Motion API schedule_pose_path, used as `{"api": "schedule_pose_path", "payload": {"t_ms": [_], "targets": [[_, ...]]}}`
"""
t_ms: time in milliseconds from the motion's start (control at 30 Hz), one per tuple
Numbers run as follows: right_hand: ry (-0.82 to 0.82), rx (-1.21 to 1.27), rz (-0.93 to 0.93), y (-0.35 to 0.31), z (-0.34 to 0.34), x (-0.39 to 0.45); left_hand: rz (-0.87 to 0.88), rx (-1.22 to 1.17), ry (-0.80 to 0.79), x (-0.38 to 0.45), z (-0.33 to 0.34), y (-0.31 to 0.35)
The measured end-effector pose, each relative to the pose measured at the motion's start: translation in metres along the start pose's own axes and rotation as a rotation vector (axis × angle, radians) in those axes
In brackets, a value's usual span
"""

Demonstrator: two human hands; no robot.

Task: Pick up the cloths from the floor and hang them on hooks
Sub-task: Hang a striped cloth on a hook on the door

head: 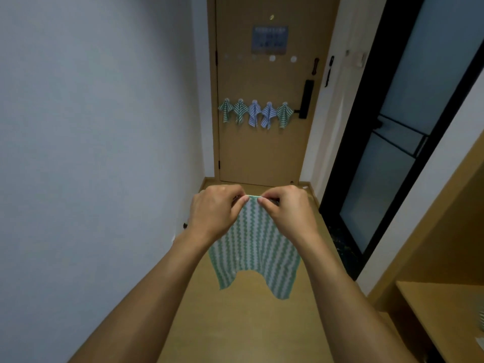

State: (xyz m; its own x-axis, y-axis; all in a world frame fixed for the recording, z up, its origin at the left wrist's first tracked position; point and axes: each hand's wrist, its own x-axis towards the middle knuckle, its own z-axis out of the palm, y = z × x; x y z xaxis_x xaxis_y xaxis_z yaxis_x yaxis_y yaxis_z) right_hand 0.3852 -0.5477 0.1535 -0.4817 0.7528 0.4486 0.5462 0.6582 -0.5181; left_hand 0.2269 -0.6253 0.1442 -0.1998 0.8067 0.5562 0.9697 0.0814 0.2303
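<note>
Both hands are working the same spot: the left hand [217, 213] and the right hand [285, 213] are pinching the top edge of a green-and-white striped cloth [254, 247], fingertips nearly touching each other, knuckles turned up and forearms reaching out side by side from the near edge of the view. The cloth is hanging free below the grip, well clear of the floor [235, 323], its two lower corners drooping apart. So the pick-up looks done for this one; the hands seem to be gathering the edge to find a point to hang it by.

Farther off, at the end of the corridor, the door [262, 158] is carrying five cloths in a row [255, 112], each bunched at its top. Above them, a row of pale round hooks [272, 58] is sitting bare. The next move is likely calling for a walk to the door and a lift to that upper row.
</note>
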Motion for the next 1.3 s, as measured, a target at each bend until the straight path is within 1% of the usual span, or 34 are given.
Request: {"api": "schedule_pose_path", "payload": {"t_ms": [167,400,633,767,967,1167,1300], "targets": [[-0.003,-0.044,0.041,0.024,0.027,0.087,0.071,-0.005,0.022,0.085,0.045,-0.042],[0.044,-0.091,0.088,0.052,0.057,0.221,0.137,-0.072,0.039,0.224,0.096,-0.099],[0.062,-0.121,0.118,0.097,0.084,0.325,0.189,-0.082,0.014,0.324,0.149,-0.135],[0.061,-0.115,0.111,0.131,0.099,0.380,0.194,-0.079,0.016,0.375,0.185,-0.147],[0.060,-0.042,0.073,0.192,0.118,0.474,0.196,-0.078,0.027,0.466,0.241,-0.155],[0.034,-0.042,0.026,0.266,0.112,0.584,0.203,-0.063,0.010,0.577,0.298,-0.153],[0.026,-0.054,0.004,0.313,0.110,0.649,0.216,-0.016,0.036,0.645,0.337,-0.147]]}}
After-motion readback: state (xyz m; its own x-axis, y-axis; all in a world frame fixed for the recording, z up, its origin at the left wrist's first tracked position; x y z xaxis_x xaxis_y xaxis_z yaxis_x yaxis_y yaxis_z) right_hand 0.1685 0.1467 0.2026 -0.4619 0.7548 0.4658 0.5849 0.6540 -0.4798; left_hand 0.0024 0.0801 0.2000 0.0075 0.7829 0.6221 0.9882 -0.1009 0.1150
